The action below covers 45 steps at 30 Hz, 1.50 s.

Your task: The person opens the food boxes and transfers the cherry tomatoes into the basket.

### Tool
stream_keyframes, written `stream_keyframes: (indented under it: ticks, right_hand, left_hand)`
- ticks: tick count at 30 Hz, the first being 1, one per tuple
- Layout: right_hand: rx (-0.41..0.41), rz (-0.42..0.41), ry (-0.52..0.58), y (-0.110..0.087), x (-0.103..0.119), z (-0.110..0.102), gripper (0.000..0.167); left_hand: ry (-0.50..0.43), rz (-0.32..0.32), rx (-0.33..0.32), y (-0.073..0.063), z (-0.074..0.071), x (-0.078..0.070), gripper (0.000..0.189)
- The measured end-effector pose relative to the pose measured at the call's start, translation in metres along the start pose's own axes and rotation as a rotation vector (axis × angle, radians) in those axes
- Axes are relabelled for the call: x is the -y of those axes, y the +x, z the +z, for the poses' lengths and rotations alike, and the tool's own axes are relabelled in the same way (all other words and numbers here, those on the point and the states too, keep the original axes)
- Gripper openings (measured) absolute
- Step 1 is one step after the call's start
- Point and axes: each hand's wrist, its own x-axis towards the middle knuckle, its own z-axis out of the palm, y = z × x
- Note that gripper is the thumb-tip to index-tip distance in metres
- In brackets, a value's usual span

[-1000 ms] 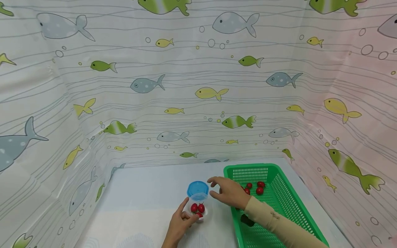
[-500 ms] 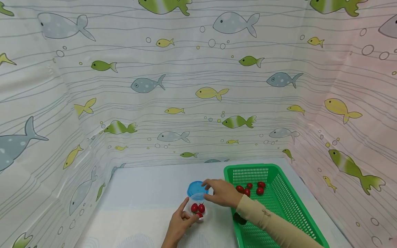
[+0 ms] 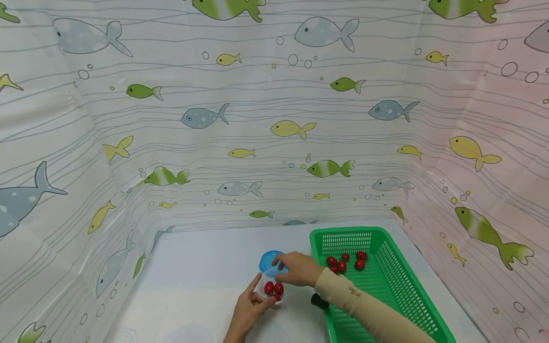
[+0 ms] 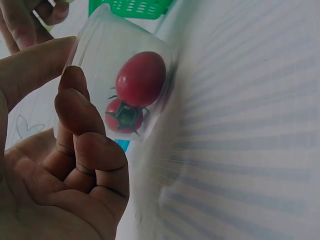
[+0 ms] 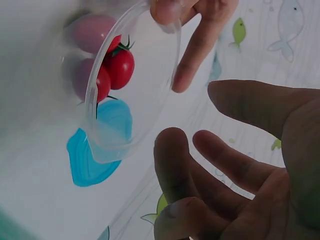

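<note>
In the head view, my left hand (image 3: 249,307) holds a clear plastic tub (image 4: 95,60) by its rim, thumb and forefinger on opposite sides. Three small red tomatoes (image 3: 279,288) lie at the bottom of it; the left wrist view shows green stems on one. Just beyond the tub, a blue lid (image 3: 266,261) lies flat on the table, partly covered by my right hand (image 3: 298,269). That hand hovers over the far side of the tub. Its fingers are spread apart with nothing between them in the right wrist view, close to the rim but not touching.
A green slotted basket (image 3: 388,243) stands on the right, with several more tomatoes (image 3: 341,266) near its far left corner. My right forearm crosses its left side. Under that wrist sits a dark cylinder (image 3: 319,301). Fish-patterned sheeting (image 3: 240,143) walls the table in.
My right hand has moved left, from beside the basket to over the tub and lid, uncovering more tomatoes in the basket. The left hand and the tub have stayed put.
</note>
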Motion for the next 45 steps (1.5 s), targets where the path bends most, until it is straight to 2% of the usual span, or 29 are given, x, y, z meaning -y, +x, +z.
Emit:
stream_keyframes:
  ticks: [6,16,21,28,34,45]
  right_hand:
    - [0.076,0.02,-0.016,0.008,0.008,0.008,0.031]
    - [0.158,0.14,-0.102,0.015,0.014,0.026,0.024]
    - [0.188,0.139,-0.134,0.014,0.018,0.029,0.016]
    - [0.194,0.113,-0.277,0.014,0.018,0.035,0.017]
    - [0.19,0.098,-0.309,0.014,0.017,0.037,0.014]
    - [0.168,0.067,-0.395,0.013,0.017,0.038,0.018]
  left_hand:
    - [0.006,-0.002,0.0,0.0,-0.001,0.001,0.085]
    - [-0.008,0.015,0.007,0.0,-0.001,0.001,0.085]
    - [-0.004,0.024,0.003,0.001,-0.001,0.002,0.087]
    - [0.005,0.013,-0.014,0.002,0.0,0.001,0.085]
    - [0.002,0.003,-0.01,0.002,0.001,0.0,0.084]
    - [0.009,0.026,-0.013,0.003,0.001,0.001,0.083]
